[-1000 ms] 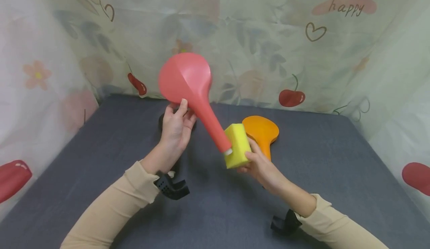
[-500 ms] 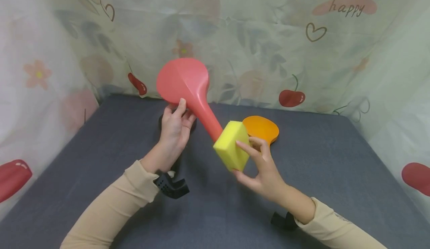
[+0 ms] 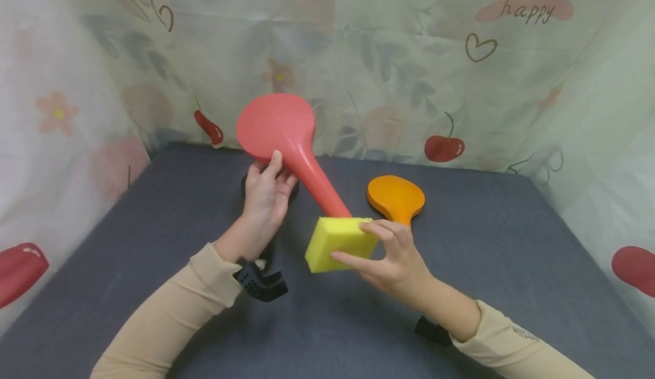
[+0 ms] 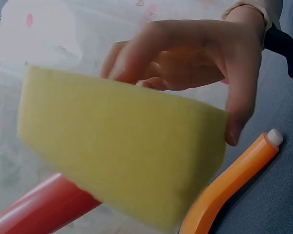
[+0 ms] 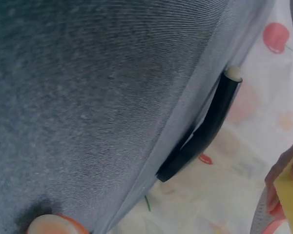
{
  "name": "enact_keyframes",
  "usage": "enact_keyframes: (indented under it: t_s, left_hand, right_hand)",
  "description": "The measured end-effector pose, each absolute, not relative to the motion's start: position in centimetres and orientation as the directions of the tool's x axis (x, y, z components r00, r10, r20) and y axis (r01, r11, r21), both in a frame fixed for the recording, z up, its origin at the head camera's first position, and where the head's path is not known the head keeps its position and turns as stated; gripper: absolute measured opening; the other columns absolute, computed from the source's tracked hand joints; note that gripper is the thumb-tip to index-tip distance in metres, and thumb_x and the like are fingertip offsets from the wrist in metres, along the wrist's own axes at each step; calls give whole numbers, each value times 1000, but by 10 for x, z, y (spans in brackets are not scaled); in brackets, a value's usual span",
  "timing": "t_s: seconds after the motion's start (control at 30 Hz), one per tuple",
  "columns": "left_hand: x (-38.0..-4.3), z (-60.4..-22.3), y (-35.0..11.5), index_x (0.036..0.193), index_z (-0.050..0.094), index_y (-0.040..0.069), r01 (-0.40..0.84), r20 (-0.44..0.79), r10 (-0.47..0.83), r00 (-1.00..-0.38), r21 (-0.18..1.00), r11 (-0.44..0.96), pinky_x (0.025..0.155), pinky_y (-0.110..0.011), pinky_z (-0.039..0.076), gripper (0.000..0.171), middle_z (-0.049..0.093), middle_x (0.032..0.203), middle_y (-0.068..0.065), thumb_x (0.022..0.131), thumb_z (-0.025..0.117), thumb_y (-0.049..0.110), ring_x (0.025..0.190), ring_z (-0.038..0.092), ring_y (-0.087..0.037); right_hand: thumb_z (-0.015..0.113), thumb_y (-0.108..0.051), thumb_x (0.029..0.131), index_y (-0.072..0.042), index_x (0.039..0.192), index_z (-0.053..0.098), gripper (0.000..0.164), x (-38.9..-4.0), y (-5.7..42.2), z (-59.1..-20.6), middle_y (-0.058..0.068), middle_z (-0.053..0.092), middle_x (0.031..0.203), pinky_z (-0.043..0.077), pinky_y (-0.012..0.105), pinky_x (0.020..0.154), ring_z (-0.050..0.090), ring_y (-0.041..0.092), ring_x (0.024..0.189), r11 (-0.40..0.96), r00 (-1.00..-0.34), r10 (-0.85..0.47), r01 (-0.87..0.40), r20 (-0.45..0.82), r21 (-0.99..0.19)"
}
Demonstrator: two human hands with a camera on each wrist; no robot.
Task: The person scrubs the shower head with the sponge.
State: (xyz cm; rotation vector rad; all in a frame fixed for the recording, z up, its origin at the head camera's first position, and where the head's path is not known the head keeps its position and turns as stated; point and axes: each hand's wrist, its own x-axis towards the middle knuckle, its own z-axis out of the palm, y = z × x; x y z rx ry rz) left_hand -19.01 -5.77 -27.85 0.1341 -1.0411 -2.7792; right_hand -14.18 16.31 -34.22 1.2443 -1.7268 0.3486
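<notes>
One orange paddle lies toward the surface's far edge in the head view; the left hand pinches a red paddle aloft, the right hand a yellow sponge — hiding the red handle's end. Left wrist: the sponge blocks it too. Right wrist: a black paddle by the surface's edge.

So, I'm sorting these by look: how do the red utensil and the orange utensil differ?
The red utensil is held above the table in the left grip; the orange utensil lies on it. In the head view, the red utensil looks larger than the orange utensil. In the left wrist view, the yellow sponge hides the red utensil's handle end, while the orange utensil's white-tipped end shows. Both have a rounded head narrowing to a handle.
</notes>
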Motion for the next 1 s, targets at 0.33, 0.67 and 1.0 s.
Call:
enact_keyframes:
  t_s: [0.33,0.67,1.0]
  left_hand:
    - [-190,-278,-59,124,38,13,124,-28,-187,-982,651,-749,79,-24,55,28,53,112,0,97,45,17,91,63,-14]
    - [-188,-278,-60,123,41,13,135,-7,-180,-984,629,-765,79,-23,55,26,53,112,0,97,44,16,93,59,-15]
    - [-189,-281,-58,115,40,15,172,22,-205,-978,635,-753,79,-22,55,20,53,109,0,97,46,12,85,59,-12]
  right_hand:
    - [49,-28,93,-23,109,65,22,-138,171,-345,23,48,112,37,48,75,45,35,101,509,-196,-513,-854,836,112]
    - [68,-6,81,-8,137,26,70,-133,172,-348,15,45,125,49,33,91,55,28,108,337,-824,-315,-560,470,-757]
    - [45,-19,96,-7,138,11,55,-126,159,-340,20,47,128,49,31,96,61,8,102,-27,-901,-434,31,-16,-999]
